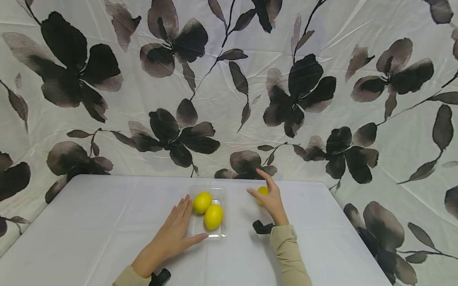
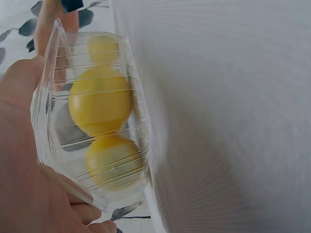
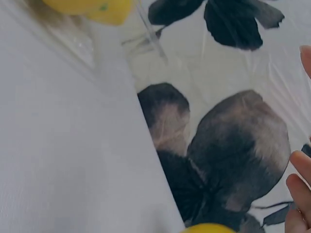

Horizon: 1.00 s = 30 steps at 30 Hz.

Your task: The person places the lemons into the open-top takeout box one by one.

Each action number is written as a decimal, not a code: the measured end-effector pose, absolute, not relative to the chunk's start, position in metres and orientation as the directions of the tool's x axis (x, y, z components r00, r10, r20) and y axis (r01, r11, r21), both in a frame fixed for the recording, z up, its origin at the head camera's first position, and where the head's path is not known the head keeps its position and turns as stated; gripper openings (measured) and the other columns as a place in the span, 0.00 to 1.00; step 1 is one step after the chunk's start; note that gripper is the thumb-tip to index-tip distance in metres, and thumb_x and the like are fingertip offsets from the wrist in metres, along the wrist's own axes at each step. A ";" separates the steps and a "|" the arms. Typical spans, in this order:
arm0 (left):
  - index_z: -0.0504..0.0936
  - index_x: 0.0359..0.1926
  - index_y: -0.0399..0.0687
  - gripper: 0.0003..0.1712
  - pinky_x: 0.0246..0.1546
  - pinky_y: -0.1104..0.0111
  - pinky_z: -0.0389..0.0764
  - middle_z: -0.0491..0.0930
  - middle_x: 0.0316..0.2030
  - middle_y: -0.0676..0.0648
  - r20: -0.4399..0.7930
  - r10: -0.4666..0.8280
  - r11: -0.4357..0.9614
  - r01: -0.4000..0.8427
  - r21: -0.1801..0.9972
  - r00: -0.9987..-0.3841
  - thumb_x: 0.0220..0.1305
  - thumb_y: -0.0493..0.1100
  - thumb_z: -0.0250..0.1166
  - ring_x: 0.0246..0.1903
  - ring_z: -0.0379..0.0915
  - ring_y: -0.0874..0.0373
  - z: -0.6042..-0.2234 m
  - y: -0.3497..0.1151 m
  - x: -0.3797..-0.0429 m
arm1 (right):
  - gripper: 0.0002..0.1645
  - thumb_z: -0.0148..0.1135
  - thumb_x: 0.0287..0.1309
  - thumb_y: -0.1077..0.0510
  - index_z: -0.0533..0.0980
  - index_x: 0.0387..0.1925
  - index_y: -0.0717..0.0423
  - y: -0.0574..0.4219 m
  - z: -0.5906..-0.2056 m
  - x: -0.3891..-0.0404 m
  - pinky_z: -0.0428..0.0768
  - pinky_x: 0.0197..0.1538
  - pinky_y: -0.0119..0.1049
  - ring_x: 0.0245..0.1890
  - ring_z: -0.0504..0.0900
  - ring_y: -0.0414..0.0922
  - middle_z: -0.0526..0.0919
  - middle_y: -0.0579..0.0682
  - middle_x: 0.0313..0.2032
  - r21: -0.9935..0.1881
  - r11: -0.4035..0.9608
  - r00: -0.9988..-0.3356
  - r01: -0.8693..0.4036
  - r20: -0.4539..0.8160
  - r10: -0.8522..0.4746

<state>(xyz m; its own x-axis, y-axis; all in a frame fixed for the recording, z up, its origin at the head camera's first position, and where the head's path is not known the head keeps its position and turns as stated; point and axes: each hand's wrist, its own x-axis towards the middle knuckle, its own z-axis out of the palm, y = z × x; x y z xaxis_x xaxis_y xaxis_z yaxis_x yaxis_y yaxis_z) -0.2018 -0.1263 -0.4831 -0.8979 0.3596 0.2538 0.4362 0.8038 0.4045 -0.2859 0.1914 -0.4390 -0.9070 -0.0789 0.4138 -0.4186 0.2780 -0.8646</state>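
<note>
A clear plastic container [image 1: 219, 196] stands on the white table with two yellow lemons in it, one lemon [image 1: 202, 202] at the back and another lemon [image 1: 213, 217] in front. My left hand [image 1: 174, 231] lies along the container's left side, fingers straight, thumb stretched out by the near edge. To the right, a third lemon [image 1: 262, 190] is on the table, partly hidden behind my right hand [image 1: 273, 199]. That hand's thumb and index finger are spread apart around the lemon's left and far sides, not closed on it. In the right wrist view, only the top of this lemon [image 3: 209, 228] shows.
The white-covered table [image 1: 107, 222] ends at the back against a hanging cloth [image 1: 247, 59] with dark flowers. A black strap piece [image 1: 262, 227] is on the right wrist, and another black piece [image 1: 160, 277] is at the left wrist.
</note>
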 end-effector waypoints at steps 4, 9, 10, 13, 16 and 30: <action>0.49 0.75 0.28 0.69 0.73 0.46 0.46 0.41 0.77 0.34 0.256 0.361 0.807 0.438 0.397 -0.897 0.56 0.81 0.55 0.75 0.40 0.39 -0.484 -0.126 -0.202 | 0.43 0.73 0.54 0.63 0.66 0.70 0.61 0.196 -0.434 -0.278 0.48 0.76 0.47 0.75 0.53 0.54 0.66 0.58 0.70 -0.892 0.275 -0.932 -0.358 0.361 -0.044; 0.50 0.75 0.29 0.68 0.73 0.46 0.46 0.41 0.77 0.35 0.256 0.359 0.807 0.436 0.397 -0.898 0.56 0.81 0.54 0.75 0.40 0.39 -0.484 -0.126 -0.202 | 0.44 0.72 0.55 0.63 0.63 0.71 0.62 0.203 -0.445 -0.280 0.47 0.76 0.48 0.76 0.51 0.54 0.63 0.59 0.72 -0.921 0.289 -0.962 -0.262 0.273 -0.004; 0.50 0.75 0.29 0.68 0.73 0.46 0.46 0.41 0.77 0.35 0.256 0.359 0.807 0.436 0.399 -0.898 0.56 0.81 0.54 0.75 0.40 0.39 -0.484 -0.126 -0.202 | 0.44 0.72 0.55 0.63 0.63 0.71 0.62 0.205 -0.448 -0.280 0.47 0.76 0.48 0.76 0.51 0.54 0.62 0.60 0.72 -0.924 0.291 -0.966 -0.249 0.260 0.000; 0.50 0.75 0.29 0.68 0.73 0.46 0.46 0.41 0.77 0.35 0.259 0.357 0.806 0.436 0.399 -0.897 0.56 0.81 0.54 0.75 0.40 0.39 -0.484 -0.126 -0.202 | 0.46 0.73 0.54 0.64 0.62 0.72 0.62 0.209 -0.458 -0.286 0.49 0.76 0.49 0.76 0.51 0.55 0.59 0.61 0.73 -0.931 0.283 -0.971 -0.230 0.240 0.001; 0.49 0.75 0.29 0.68 0.73 0.46 0.46 0.41 0.77 0.35 0.263 0.357 0.806 0.437 0.399 -0.897 0.56 0.81 0.54 0.75 0.40 0.39 -0.484 -0.127 -0.202 | 0.47 0.73 0.54 0.62 0.61 0.73 0.61 0.215 -0.476 -0.296 0.54 0.75 0.50 0.75 0.53 0.56 0.57 0.60 0.74 -0.935 0.279 -0.973 -0.221 0.232 0.007; 0.49 0.75 0.28 0.68 0.73 0.45 0.47 0.41 0.77 0.34 0.244 0.361 0.812 0.432 0.392 -0.900 0.56 0.80 0.55 0.75 0.40 0.39 -0.480 -0.126 -0.200 | 0.42 0.67 0.57 0.60 0.64 0.73 0.50 0.221 -0.506 -0.304 0.66 0.66 0.54 0.62 0.68 0.57 0.65 0.58 0.70 -0.895 0.417 -0.985 -0.156 0.174 0.004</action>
<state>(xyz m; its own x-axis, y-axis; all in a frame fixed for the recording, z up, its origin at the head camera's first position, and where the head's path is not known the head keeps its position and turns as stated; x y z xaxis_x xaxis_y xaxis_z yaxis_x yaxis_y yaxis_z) -0.1996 -0.1259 -0.4802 -0.9002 0.3606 0.2440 0.4317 0.8124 0.3920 -0.3040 0.2206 -0.5061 -0.9848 0.0043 0.1737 -0.1561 0.4173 -0.8953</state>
